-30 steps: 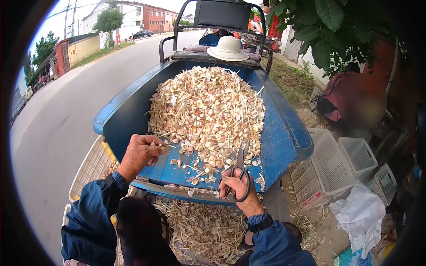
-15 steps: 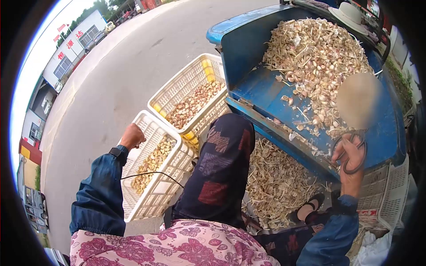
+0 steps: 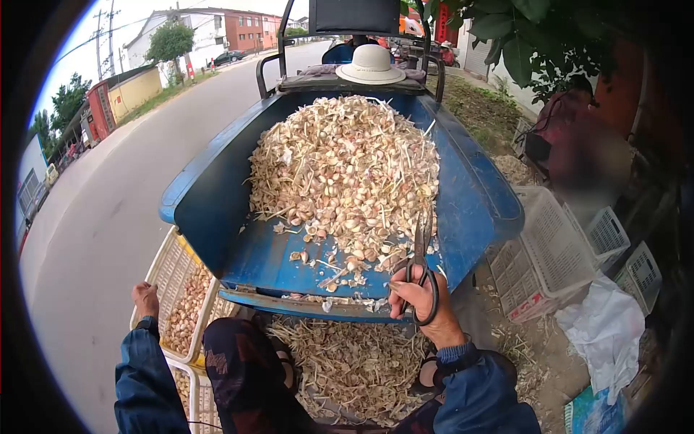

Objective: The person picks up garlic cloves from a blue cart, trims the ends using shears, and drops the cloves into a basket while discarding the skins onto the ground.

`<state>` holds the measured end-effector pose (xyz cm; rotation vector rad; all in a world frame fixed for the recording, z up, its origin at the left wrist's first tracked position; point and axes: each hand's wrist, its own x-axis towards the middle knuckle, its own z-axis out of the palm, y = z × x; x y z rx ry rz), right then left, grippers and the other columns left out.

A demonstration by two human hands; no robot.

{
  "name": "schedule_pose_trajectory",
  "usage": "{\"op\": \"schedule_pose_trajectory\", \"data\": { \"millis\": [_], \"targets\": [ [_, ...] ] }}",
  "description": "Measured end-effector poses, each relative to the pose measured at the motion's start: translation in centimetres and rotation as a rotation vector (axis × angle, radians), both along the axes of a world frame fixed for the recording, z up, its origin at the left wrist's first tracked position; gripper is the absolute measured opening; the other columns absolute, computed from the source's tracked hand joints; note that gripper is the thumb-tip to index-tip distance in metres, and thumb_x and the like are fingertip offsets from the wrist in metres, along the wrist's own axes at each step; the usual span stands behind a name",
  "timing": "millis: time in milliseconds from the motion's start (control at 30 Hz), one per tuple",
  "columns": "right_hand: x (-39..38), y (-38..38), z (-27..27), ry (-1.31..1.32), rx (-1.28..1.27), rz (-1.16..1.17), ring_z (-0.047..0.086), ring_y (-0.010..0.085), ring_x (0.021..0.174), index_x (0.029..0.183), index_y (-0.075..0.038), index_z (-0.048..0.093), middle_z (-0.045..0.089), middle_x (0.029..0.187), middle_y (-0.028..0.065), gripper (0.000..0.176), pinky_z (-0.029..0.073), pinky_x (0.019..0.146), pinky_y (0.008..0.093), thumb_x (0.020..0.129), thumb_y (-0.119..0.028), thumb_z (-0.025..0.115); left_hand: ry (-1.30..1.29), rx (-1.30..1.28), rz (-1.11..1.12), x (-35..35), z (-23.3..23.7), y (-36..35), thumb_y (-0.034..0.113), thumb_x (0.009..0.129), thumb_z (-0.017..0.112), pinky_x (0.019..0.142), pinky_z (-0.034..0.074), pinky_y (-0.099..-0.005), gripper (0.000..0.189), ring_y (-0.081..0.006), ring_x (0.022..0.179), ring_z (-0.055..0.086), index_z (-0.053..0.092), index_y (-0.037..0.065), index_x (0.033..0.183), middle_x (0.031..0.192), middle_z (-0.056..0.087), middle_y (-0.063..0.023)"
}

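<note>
My right hand (image 3: 423, 304) is closed on dark-handled scissors (image 3: 421, 246), their blades pointing up over the front of the blue cart bed (image 3: 249, 253). Behind them a large heap of garlic cloves, skins and stalks (image 3: 347, 166) fills the middle of the bed. At the left, my left hand (image 3: 145, 299) has its fingers curled together beside the rim of a white crate (image 3: 163, 271) holding garlic cloves (image 3: 189, 304); anything inside the fingers is too small to make out.
Dry stalks and skins (image 3: 354, 362) lie between my feet, under the bed's front edge. A second crate (image 3: 204, 398) stands near my knee. More crates (image 3: 542, 246) and a white sack (image 3: 603, 325) are at the right. Another person (image 3: 578, 145) sits beyond, dark and blurred.
The view has swung right, so the cart bed is now central. The scissors now point upward, blades visible. My left hand appears lower and nearer the left edge, still closed.
</note>
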<state>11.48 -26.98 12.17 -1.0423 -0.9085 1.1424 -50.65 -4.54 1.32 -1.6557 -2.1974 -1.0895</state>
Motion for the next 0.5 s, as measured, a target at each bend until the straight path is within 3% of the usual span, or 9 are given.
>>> {"op": "schedule_pose_trajectory", "data": {
  "millis": [67,167,200,267,300,333,400,467,500],
  "targets": [
    [0.4,-0.4,0.5,-0.006,0.043,-0.008,0.064,0.0150,0.056,0.098,0.001,0.058,0.065,0.073,0.0088,0.020,0.048,0.046,0.0260,0.088,-0.016,0.063,0.043,0.077,-0.059,0.9,0.8,-0.1,0.016,0.068,0.069,0.061,0.047,-0.0424,0.023,-0.0338,0.058,0.060,0.063,-0.006,0.065,0.060,0.056,-0.0244],
    [0.5,-0.6,1.0,-0.007,0.040,-0.014,0.063,0.0146,0.056,0.098,0.001,0.059,0.064,0.072,0.0085,0.019,0.047,0.046,0.0259,0.088,-0.016,0.062,0.042,0.132,0.022,0.1,1.4,-2.4,0.015,0.067,0.069,0.062,0.048,-0.0424,0.021,-0.0326,0.058,0.061,0.062,-0.005,0.064,0.058,0.056,-0.0237],
    [0.6,-0.7,1.2,-0.023,0.044,-0.013,0.063,0.0143,0.055,0.097,0.001,0.059,0.064,0.070,0.0081,0.019,0.047,0.046,0.0259,0.088,-0.014,0.062,0.178,0.212,0.006,-2.7,0.1,-2.4,0.014,0.070,0.070,0.054,0.048,-0.0394,0.021,-0.0283,0.050,0.059,0.062,-0.005,0.064,0.054,0.057,-0.0187],
    [1.0,-1.0,1.9,-0.081,0.045,-0.051,0.062,0.0144,0.054,0.096,0.001,0.059,0.063,0.069,0.0081,0.017,0.047,0.046,0.0260,0.087,-0.013,0.062,-0.363,-0.071,0.070,-0.6,3.5,-5.7,0.014,0.074,0.071,0.043,0.045,-0.0347,0.021,-0.0205,0.041,0.055,0.063,-0.004,0.065,0.052,0.057,-0.0121],
    [0.6,-1.0,2.0,-0.098,0.030,-0.026,0.062,0.0144,0.054,0.095,0.002,0.059,0.063,0.069,0.0081,0.017,0.047,0.046,0.0260,0.086,-0.012,0.062,-0.411,-0.097,0.066,-0.5,4.3,-6.6,0.013,0.077,0.071,0.036,0.039,-0.0301,0.020,-0.0141,0.036,0.050,0.064,-0.004,0.068,0.050,0.055,-0.0079],
    [0.2,-1.1,2.2,-0.089,0.034,-0.049,0.061,0.0146,0.053,0.094,0.002,0.059,0.062,0.068,0.0081,0.016,0.047,0.046,0.0263,0.086,-0.012,0.062,-0.373,-0.126,-0.010,-2.4,3.7,-6.7,0.015,0.077,0.071,0.037,0.039,-0.0303,0.024,-0.0144,0.037,0.050,0.063,-0.003,0.065,0.049,0.053,-0.0069],
    [0.2,-1.2,2.2,-0.109,0.073,-0.068,0.058,0.0151,0.051,0.090,0.001,0.059,0.061,0.066,0.0074,0.015,0.047,0.047,0.0270,0.086,-0.013,0.061,-0.589,-0.128,-0.157,0.6,6.5,-8.8,0.019,0.083,0.070,0.037,0.035,-0.0304,0.031,-0.0135,0.038,0.048,0.058,-0.002,0.063,0.051,0.050,-0.0040],
    [0.7,-1.3,1.7,-0.162,0.092,-0.069,0.055,0.0145,0.050,0.095,0.000,0.058,0.059,0.069,0.0061,0.021,0.046,0.047,0.0267,0.086,-0.020,0.060,-0.909,-0.116,-0.094,1.9,7.5,-7.6,0.024,0.086,0.071,0.037,0.030,-0.0296,0.033,-0.0131,0.039,0.046,0.058,-0.002,0.070,0.056,0.050,-0.0056],
    [1.1,-1.4,1.6,-0.188,0.081,-0.069,0.055,0.0146,0.050,0.098,-0.001,0.057,0.059,0.069,0.0062,0.024,0.046,0.048,0.0264,0.086,-0.022,0.060,-0.847,-0.118,-0.140,1.9,7.6,-6.8,0.034,0.089,0.067,0.042,0.036,-0.0302,0.043,-0.0143,0.046,0.052,0.060,-0.005,0.074,0.056,0.050,-0.0063]
  ]
}}
